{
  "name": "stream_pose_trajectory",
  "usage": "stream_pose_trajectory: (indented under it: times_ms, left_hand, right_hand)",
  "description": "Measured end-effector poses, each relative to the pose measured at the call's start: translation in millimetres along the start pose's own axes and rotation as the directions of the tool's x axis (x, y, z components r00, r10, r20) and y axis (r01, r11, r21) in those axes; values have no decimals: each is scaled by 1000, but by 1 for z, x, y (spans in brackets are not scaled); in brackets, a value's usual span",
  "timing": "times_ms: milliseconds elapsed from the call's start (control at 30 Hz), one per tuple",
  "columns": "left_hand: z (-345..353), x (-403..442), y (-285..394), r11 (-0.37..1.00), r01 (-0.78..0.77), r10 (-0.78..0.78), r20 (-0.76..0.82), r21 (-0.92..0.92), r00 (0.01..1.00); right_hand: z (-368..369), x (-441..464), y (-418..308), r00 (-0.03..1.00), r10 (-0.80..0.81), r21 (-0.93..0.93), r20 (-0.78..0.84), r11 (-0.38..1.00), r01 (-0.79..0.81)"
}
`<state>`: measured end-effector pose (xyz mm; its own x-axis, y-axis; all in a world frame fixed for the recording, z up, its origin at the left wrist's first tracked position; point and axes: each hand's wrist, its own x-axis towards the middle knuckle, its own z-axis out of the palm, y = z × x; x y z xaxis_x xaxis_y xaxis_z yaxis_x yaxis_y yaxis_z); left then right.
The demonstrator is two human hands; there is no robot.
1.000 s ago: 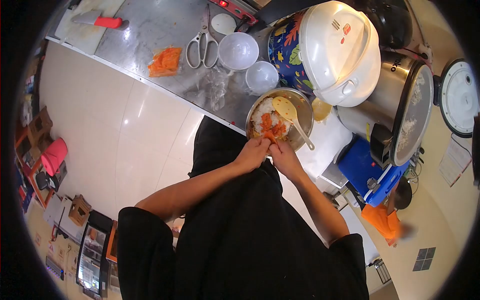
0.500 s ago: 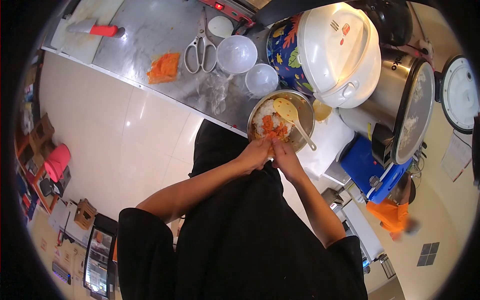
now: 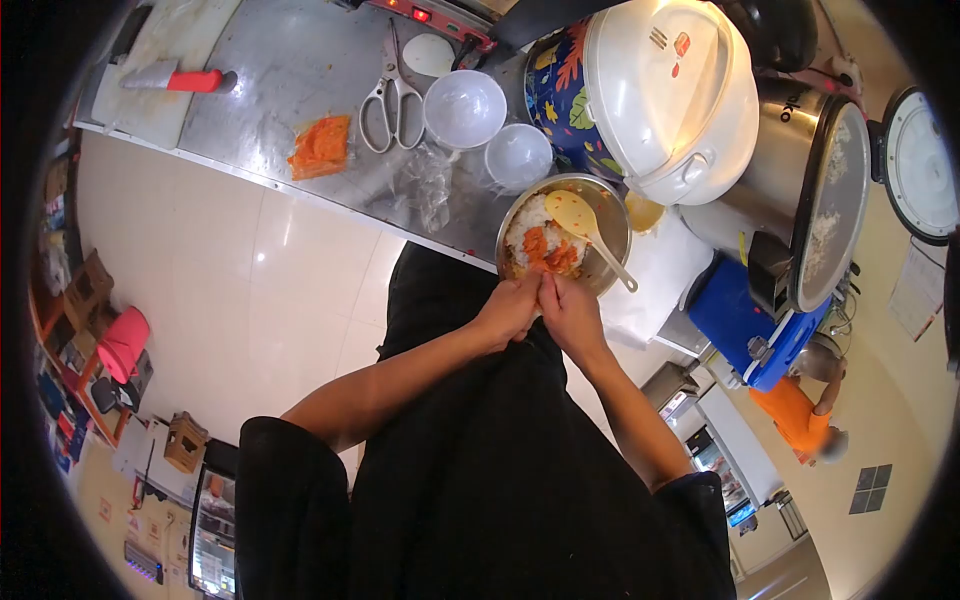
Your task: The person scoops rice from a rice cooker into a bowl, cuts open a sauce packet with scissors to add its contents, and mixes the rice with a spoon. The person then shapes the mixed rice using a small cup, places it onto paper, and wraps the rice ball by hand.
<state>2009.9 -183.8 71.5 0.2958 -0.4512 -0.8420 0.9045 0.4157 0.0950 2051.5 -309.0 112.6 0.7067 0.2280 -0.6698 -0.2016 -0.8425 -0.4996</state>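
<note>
My left hand and my right hand are closed together, knuckles touching, over the near rim of a steel bowl. Between them they grip what looks like a small packet of orange food, mostly hidden by the fingers. White rice fills part of the bowl, topped with orange shredded food. A pale yellow rice paddle rests in the bowl, its handle over the right rim.
A sealed orange packet, scissors, two white bowls and crumpled plastic lie on the steel counter. A red-handled knife is far left. Rice cookers stand right; a person in orange is beyond.
Less orange shows between my hands, which have closed tighter together and still hang over the bowl's near rim. The view has shifted slightly. The person in orange has moved, and a metal bowl shows there.
</note>
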Motion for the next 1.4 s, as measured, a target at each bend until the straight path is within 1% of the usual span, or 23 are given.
stream_pose_trajectory:
  times_ms: [67,167,267,367,467,533,600,700,733,800,833,867,967,1000,1033,1067,1100,1167,1233,1267,1300,1367,1400]
  left_hand:
    - [1,-3,2,1000,11,-11,14,5,1000]
    - [-1,2,-2,998,51,-51,2,-30,999]
    - [-4,4,-5,999,41,-41,19,0,999]
    - [-12,6,6,993,66,-52,129,-103,990]
    - [-13,-20,28,999,-12,4,203,39,979]
    - [-22,-29,24,983,-118,98,138,141,986]
    - [-37,-33,19,950,-189,168,100,247,981]
    - [-37,-56,20,919,-196,189,56,343,980]
    - [-37,-63,15,898,-185,185,41,400,982]
    - [-41,-70,1,859,-203,200,58,469,978]
    - [-41,-70,-7,837,-209,202,70,505,977]
    - [-42,-68,-17,801,-240,223,98,548,970]
    - [-32,-64,-55,697,-334,266,204,634,942]
    - [-20,-61,-69,670,-370,269,254,643,929]
    - [-8,-58,-85,645,-406,269,305,648,914]
    - [5,-55,-101,638,-431,221,384,638,897]
    - [21,-50,-120,596,-466,221,425,654,878]
    - [54,-44,-165,519,-516,165,513,681,842]
    - [85,-43,-217,421,-531,86,550,735,831]
    - [97,-44,-244,337,-552,51,570,763,820]
    - [107,-46,-272,259,-579,6,598,773,801]
    - [119,-45,-323,173,-583,-131,605,794,785]
    - [116,-39,-351,162,-603,-232,625,781,746]
  right_hand:
    - [-1,-3,-1,998,-61,-99,-35,993,57]
    - [3,-4,3,988,-142,-122,-66,984,133]
    - [8,-3,10,989,-132,-132,-74,984,121]
    - [7,-4,7,985,-68,-1,-157,998,68]
    - [1,-6,15,973,-28,66,-228,997,45]
    - [-3,-5,24,977,3,243,-212,969,49]
    - [-1,-4,43,982,32,392,-185,919,44]
    - [3,-11,50,965,-66,568,-254,797,204]
    - [6,-16,56,959,-70,566,-276,795,220]
    - [7,-45,60,936,-43,630,-350,728,269]
    - [6,-67,64,922,-23,659,-387,692,294]
    - [6,-94,70,916,49,699,-398,664,268]
    - [41,-172,120,852,226,812,-473,487,322]
    - [61,-197,143,816,276,833,-508,398,385]
    - [84,-221,169,781,352,842,-515,379,385]
    - [111,-246,197,740,430,850,-517,356,387]
    - [142,-269,224,689,515,860,-510,328,391]
    - [216,-317,263,565,687,889,-457,324,324]
    - [287,-375,282,393,832,916,-391,311,253]
    - [350,-387,297,310,883,925,-352,277,261]
    - [414,-398,304,212,928,932,-305,245,269]
    - [484,-435,277,91,983,960,-161,134,247]
    - [522,-445,264,-1,997,962,-81,79,262]
